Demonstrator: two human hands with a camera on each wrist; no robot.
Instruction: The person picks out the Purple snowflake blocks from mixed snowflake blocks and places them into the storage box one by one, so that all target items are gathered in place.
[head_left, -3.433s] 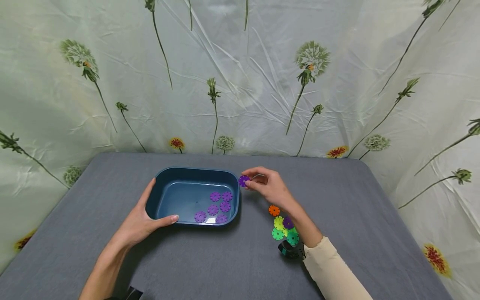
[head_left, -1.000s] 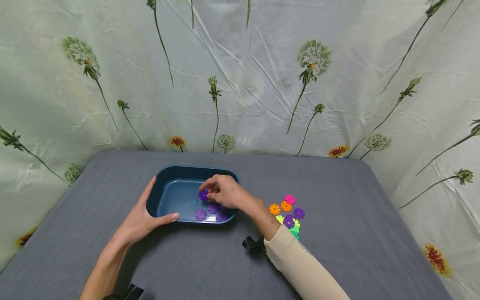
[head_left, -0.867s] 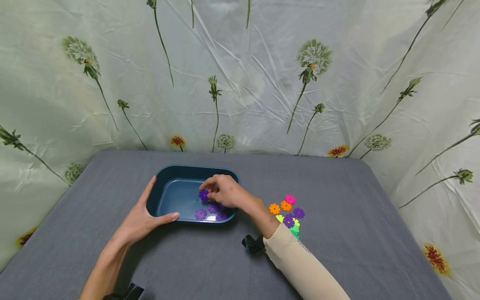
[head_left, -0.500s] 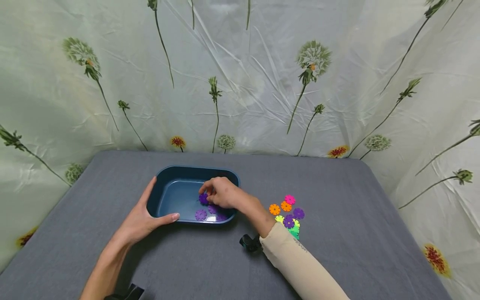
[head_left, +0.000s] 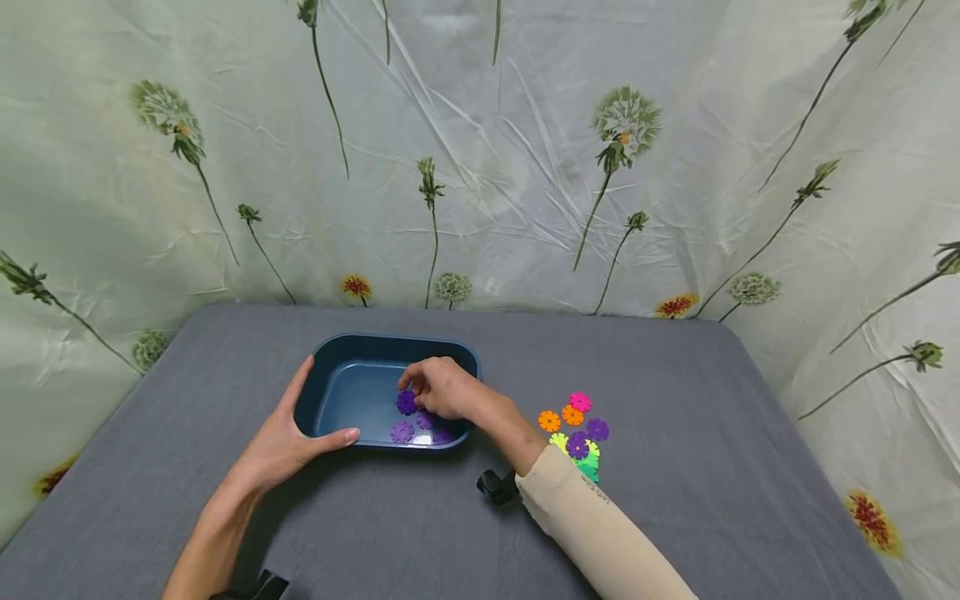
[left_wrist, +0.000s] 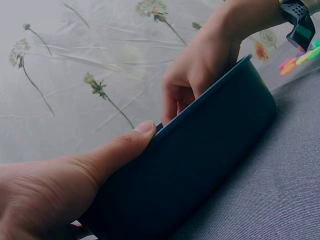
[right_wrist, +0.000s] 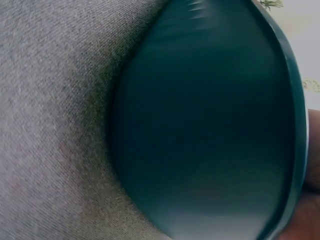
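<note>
My left hand [head_left: 281, 442] grips the left end of a blue plastic basin [head_left: 352, 335], its thumb over the near rim, as the left wrist view also shows. My right hand [head_left: 446, 387] reaches inside the basin and pinches a dark purple notched snowflake disc [head_left: 406, 402] just over or at the floor. Below it lie paler-looking purple discs [head_left: 402, 431], partly covered by the hand. In the left wrist view the right fingers dip behind the basin's wall [left_wrist: 200, 155]. The right wrist view shows mostly the basin's outer side [right_wrist: 210, 115], hiding the fingertips.
On the grey cloth-covered table [head_left: 675, 433], right of the basin, lies a loose group of discs: pink [head_left: 580, 402], orange [head_left: 549, 421], purple [head_left: 597, 429], yellow and green, some behind the right forearm. A flower-printed curtain [head_left: 510, 208] stands behind the table.
My right hand has carried the purple disc from beyond the basin's right rim to inside it, then lowered it slightly nearer. The left hand keeps its place on the basin.
</note>
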